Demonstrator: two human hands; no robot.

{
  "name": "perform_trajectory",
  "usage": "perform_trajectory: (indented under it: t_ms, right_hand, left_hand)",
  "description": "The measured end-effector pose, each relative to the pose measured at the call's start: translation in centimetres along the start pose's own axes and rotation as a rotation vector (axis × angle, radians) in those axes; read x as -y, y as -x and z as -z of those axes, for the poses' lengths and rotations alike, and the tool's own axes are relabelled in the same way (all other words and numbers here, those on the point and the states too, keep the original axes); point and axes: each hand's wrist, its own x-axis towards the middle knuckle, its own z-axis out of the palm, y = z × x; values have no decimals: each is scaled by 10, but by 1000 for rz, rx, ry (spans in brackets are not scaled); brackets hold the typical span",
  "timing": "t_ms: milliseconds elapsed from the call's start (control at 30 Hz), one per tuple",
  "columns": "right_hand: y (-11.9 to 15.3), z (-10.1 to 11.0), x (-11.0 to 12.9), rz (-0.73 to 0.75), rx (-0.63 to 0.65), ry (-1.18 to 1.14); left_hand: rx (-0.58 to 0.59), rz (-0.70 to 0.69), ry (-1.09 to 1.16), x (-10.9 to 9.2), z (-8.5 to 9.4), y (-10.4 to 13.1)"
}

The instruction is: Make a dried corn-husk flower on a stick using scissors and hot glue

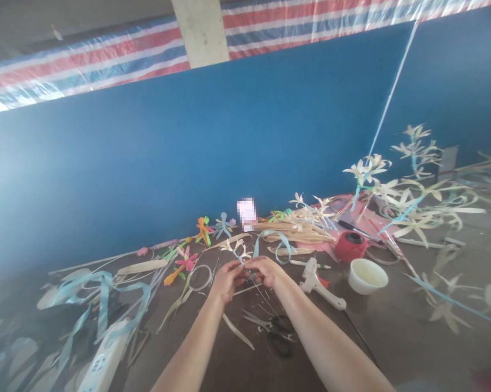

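My left hand (pixel 228 279) and my right hand (pixel 265 268) meet over the middle of the table, fingertips pinched together on a thin flower stem. Small cream-white artificial flowers (pixel 236 249) stick up just beyond the fingers. A pale blue ribbon (pixel 278 239) curls up and away beside my right hand; whether it joins the stem is hidden by the fingers. Thin wires trail down below the hands towards scissors (pixel 265 324) with dark handles. Right of my right hand lies a white glue gun (pixel 317 284). A ring of wire (pixel 200 277) lies left of my left hand.
A white bowl (pixel 368 276) and a red tape dispenser (pixel 350 246) stand at the right, near finished flower sprays (pixel 417 209). Bright pipe-cleaner figures (pixel 184 259) lie left. Blue ribbons (pixel 104 291) hang by a power strip (pixel 104 359). A blue wall panel (pixel 245 130) rises behind.
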Motion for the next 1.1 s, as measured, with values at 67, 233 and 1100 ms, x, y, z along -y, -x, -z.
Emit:
perform_trajectory:
  t_ms: [67, 233, 1100]
  right_hand:
    - [1, 0, 1, -17, 32, -11]
    - [4, 0, 3, -45, 90, 0]
    - [3, -2, 1, 145, -54, 323]
  left_hand:
    - [1, 8, 15, 0, 0, 1]
    - [7, 29, 27, -1, 1, 3]
    - [-39, -3, -56, -2, -2, 3]
